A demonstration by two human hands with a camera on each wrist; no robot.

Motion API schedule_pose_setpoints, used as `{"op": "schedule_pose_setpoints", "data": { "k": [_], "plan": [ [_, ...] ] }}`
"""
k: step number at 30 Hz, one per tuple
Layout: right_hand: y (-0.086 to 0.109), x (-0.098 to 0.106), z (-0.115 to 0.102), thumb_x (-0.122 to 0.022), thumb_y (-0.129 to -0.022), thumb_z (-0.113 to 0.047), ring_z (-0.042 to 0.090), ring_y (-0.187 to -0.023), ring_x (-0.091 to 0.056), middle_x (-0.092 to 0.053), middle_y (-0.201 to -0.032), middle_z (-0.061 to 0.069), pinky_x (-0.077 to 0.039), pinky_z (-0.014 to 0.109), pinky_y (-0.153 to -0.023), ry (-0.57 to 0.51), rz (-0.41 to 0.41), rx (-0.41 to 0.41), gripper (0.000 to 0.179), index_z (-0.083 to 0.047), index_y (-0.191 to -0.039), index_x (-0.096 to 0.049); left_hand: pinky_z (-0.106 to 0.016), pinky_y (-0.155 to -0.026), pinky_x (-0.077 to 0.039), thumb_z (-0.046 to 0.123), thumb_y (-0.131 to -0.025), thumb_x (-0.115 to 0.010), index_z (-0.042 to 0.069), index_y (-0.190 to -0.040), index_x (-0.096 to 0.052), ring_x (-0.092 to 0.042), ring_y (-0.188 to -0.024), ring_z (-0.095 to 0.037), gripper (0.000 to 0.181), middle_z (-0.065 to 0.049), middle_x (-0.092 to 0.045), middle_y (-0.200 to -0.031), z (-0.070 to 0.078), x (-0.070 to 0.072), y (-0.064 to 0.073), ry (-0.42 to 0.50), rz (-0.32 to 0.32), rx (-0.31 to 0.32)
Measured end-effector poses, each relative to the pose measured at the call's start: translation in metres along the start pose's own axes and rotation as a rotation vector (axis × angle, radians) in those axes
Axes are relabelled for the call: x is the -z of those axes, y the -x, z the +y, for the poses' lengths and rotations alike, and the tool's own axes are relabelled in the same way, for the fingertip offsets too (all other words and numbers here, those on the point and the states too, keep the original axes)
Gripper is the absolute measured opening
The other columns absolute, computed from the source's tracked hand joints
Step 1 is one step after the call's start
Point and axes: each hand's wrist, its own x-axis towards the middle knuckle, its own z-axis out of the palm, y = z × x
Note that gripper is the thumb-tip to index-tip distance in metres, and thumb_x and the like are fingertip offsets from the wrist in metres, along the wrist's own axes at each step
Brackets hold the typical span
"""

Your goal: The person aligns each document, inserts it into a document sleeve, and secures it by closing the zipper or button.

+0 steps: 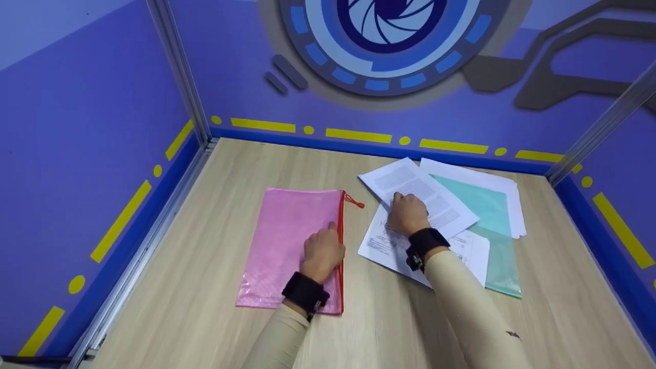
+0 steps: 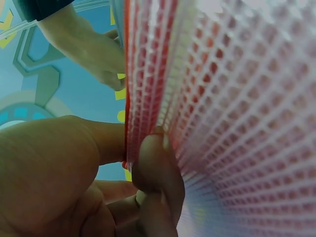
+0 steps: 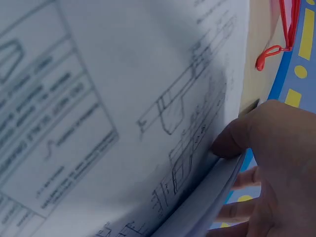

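My left hand pinched the pink pouch, on the table at left, by its red-zipped edge; my right hand gripped the diagram papers at right by their left edge. An even hold on every sheet seemed safest against slipping.

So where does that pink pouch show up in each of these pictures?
Head: the pink pouch lies left of centre, under the left hand.
Left wrist: its mesh fills the right side, close up.
Right wrist: little shows beyond its red pull, top right.
Shared landmark: the yellow wall marks, seen in all three views.
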Motion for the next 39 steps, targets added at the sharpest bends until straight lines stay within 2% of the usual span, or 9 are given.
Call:
{"op": "schedule_pose_setpoints", "data": {
  "k": [5,11,18,23,28,31,33,36,39],
  "plan": [
    [0.008,0.000,0.001,-0.060,-0.095,-0.001,0.052,-0.090,-0.069,-0.067,-0.095,0.034,-0.059,0.061,-0.075,-0.014,0.045,0.016,0.019,0.012,-0.109,-0.061,-0.055,-0.070,-0.059,0.009,-0.093,-0.070,-0.002,-0.121,-0.064,-0.073,-0.081,-0.042,0.031,-0.022,-0.073,-0.089,0.001,0.001,0.003,-0.016,-0.036,0.007],
    [0.015,0.010,-0.001,-0.052,-0.101,0.003,0.056,-0.088,-0.068,-0.064,-0.100,0.038,-0.057,0.065,-0.073,-0.116,0.146,-0.073,0.019,0.010,-0.115,-0.062,-0.055,-0.073,-0.059,0.005,-0.097,-0.062,-0.006,-0.134,-0.060,-0.073,-0.084,-0.043,0.039,-0.025,-0.074,-0.095,0.001,0.005,0.001,-0.044,-0.078,0.001],
    [0.020,0.031,0.002,-0.059,-0.096,0.005,0.051,-0.077,-0.069,-0.069,-0.088,0.030,-0.056,0.063,-0.062,0.014,0.307,-0.013,0.008,0.008,-0.095,-0.066,-0.053,-0.076,-0.060,0.005,-0.098,-0.061,-0.007,-0.144,-0.054,-0.072,-0.087,-0.043,0.048,-0.026,-0.074,-0.101,0.002,0.006,-0.003,-0.056,-0.109,0.017],
    [0.032,0.050,0.000,-0.062,-0.093,0.006,0.046,-0.073,-0.070,-0.071,-0.083,0.026,-0.056,0.060,-0.058,0.090,0.313,-0.017,0.009,0.005,-0.088,-0.070,-0.053,-0.075,-0.060,0.004,-0.097,-0.061,-0.008,-0.137,-0.056,-0.072,-0.086,-0.042,0.042,-0.026,-0.074,-0.097,0.003,0.001,0.001,-0.067,-0.108,0.011],
    [0.052,0.085,-0.003,-0.064,-0.090,0.007,0.044,-0.069,-0.069,-0.070,-0.081,0.024,-0.054,0.060,-0.055,0.046,0.286,0.012,0.009,0.003,-0.093,-0.071,-0.050,-0.075,-0.059,0.003,-0.095,-0.063,-0.010,-0.143,-0.050,-0.072,-0.084,-0.040,0.052,-0.025,-0.074,-0.096,0.004,-0.003,0.001,-0.110,-0.143,0.006],
    [0.065,0.108,0.000,-0.062,-0.093,0.004,0.043,-0.071,-0.067,-0.069,-0.082,0.022,-0.054,0.059,-0.058,-0.103,0.253,0.062,0.010,0.000,-0.097,-0.071,-0.050,-0.077,-0.059,0.004,-0.093,-0.066,-0.010,-0.150,-0.044,-0.071,-0.085,-0.039,0.063,-0.025,-0.074,-0.099,0.004,-0.004,0.000,-0.116,-0.192,0.023],
    [0.074,0.123,0.007,-0.062,-0.096,0.001,0.040,-0.076,-0.066,-0.070,-0.087,0.021,-0.054,0.056,-0.065,-0.284,0.208,0.117,0.010,0.000,-0.102,-0.071,-0.050,-0.077,-0.059,0.005,-0.093,-0.067,-0.009,-0.153,-0.041,-0.071,-0.085,-0.039,0.067,-0.025,-0.073,-0.100,0.004,-0.005,0.000,-0.111,-0.216,0.030],
    [0.085,0.140,0.021,-0.059,-0.105,-0.006,0.033,-0.086,-0.068,-0.072,-0.101,0.021,-0.056,0.047,-0.075,-0.658,0.082,0.173,0.018,0.003,-0.116,-0.070,-0.052,-0.078,-0.058,0.006,-0.093,-0.066,-0.009,-0.153,-0.042,-0.071,-0.087,-0.041,0.067,-0.026,-0.073,-0.102,0.001,-0.005,0.000,-0.098,-0.217,0.027],
    [0.094,0.144,0.040,-0.058,-0.109,-0.011,0.028,-0.095,-0.071,-0.072,-0.116,0.022,-0.059,0.041,-0.081,-1.039,-0.046,0.124,0.035,0.005,-0.140,-0.061,-0.053,-0.078,-0.059,0.007,-0.093,-0.065,-0.010,-0.150,-0.046,-0.072,-0.089,-0.043,0.062,-0.027,-0.074,-0.102,0.000,-0.005,-0.001,-0.092,-0.188,0.009]
  ]
}}
